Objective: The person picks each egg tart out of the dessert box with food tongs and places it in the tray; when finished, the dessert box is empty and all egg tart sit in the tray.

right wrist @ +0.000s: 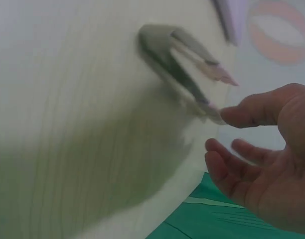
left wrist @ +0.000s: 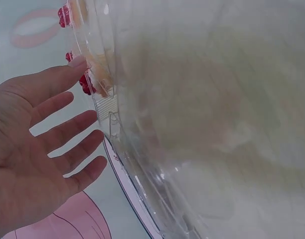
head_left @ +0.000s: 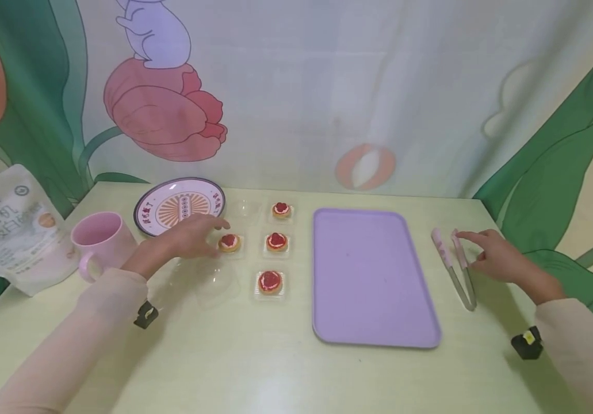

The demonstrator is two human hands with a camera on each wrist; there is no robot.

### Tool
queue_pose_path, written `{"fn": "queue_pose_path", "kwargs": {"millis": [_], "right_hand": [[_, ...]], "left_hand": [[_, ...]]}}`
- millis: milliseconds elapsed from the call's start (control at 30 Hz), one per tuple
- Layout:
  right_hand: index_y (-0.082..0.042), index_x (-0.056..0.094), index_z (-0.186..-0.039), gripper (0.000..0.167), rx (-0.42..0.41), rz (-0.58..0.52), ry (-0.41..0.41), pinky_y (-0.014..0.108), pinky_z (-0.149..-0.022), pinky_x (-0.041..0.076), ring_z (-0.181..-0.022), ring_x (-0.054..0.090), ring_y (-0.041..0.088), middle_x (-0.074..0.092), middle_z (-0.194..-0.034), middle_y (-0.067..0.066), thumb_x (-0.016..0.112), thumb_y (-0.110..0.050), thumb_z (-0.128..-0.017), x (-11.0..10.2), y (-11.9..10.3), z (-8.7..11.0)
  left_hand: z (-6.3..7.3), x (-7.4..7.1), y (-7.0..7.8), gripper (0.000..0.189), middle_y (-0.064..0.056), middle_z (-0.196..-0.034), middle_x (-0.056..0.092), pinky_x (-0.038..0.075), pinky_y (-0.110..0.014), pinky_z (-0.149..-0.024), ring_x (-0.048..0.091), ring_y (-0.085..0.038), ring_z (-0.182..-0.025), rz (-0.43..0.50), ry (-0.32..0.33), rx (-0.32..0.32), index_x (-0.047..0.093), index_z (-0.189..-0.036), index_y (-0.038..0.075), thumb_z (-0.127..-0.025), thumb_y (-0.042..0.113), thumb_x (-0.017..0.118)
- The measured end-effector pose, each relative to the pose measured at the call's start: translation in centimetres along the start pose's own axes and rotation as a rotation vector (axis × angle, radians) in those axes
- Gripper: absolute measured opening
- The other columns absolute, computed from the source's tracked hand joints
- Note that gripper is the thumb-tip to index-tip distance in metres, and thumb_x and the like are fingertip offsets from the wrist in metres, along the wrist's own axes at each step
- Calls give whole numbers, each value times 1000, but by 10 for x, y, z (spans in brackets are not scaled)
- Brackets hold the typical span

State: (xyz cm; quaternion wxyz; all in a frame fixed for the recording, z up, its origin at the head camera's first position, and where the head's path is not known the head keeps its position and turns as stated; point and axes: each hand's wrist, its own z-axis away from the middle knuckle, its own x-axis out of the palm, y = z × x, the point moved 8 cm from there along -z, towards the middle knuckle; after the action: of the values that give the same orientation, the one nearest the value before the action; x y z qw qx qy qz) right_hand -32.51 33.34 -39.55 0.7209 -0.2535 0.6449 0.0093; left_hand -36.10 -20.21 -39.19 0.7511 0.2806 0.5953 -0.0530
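Note:
My left hand (head_left: 192, 236), fingers spread, reaches over to a small red-topped tart (head_left: 229, 244) in a clear plastic box. In the left wrist view the thumb of the left hand (left wrist: 48, 129) overlaps the tarts, and its fingertips are right by the clear plastic (left wrist: 106, 105). At the right, metal tongs (head_left: 466, 287) with pink handles lie spread on the table, their joined end toward me. Beside the handles is my right hand (head_left: 500, 259), index finger reaching over one handle end. The right wrist view shows its thumb at the tongs (right wrist: 165, 55), its fingers apart from the thumb.
A purple tray (head_left: 368, 276) lies mid-right. Three more boxed tarts (head_left: 276, 242) form a column left of it. Clear plastic containers (head_left: 215, 279) sit near my left forearm. A patterned plate (head_left: 156, 198), a pink mug (head_left: 100, 233) and a white pouch (head_left: 16, 230) stand at the left.

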Motion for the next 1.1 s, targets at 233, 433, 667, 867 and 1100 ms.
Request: {"fn": "queue_pose_path", "kwargs": {"millis": [233, 433, 667, 867, 1100], "right_hand": [[6, 37, -143, 74, -52, 92, -31, 24, -53, 40, -69, 61, 36, 21, -141, 46, 46, 24, -72, 8, -10, -4], [4, 40, -145, 80, -90, 127, -82, 24, -52, 36, -66, 54, 24, 33, -139, 42, 43, 30, -70, 19, -20, -9], [8, 50, -131, 70, -149, 190, -73, 30, -59, 43, -80, 54, 30, 55, -109, 37, 55, 32, -65, 28, -25, -10], [-1, 51, -124, 66, -120, 197, -98, 28, -56, 39, -70, 44, 23, 53, -93, 24, 57, 29, -66, 28, -25, -10], [-8, 54, -104, 43, -151, 391, -41, 33, -52, 42, -63, 49, 24, 51, -78, 12, 57, 24, -75, 30, -33, -10]], "left_hand": [[0, 2, -2, 59, -21, -141, 57, 42, -57, -110, 50, -41, -132, 10, -26, -25, 56, -138, 3, -85, 11, 78], [1, -2, 0, 57, -22, -139, 56, 39, -57, -113, 49, -40, -131, -17, 18, 6, 58, -135, 2, -83, 11, 80], [-1, -2, -2, 57, -22, -143, 54, 39, -57, -113, 47, -42, -135, 13, 5, -2, 57, -137, 1, -84, 10, 78], [-3, -6, -7, 56, -20, -142, 56, 42, -56, -110, 51, -40, -131, 29, 13, -28, 57, -137, 2, -85, 12, 77], [-3, -7, -10, 54, -21, -140, 58, 44, -56, -109, 54, -39, -127, 37, 4, -46, 57, -136, 2, -86, 11, 76]]}}
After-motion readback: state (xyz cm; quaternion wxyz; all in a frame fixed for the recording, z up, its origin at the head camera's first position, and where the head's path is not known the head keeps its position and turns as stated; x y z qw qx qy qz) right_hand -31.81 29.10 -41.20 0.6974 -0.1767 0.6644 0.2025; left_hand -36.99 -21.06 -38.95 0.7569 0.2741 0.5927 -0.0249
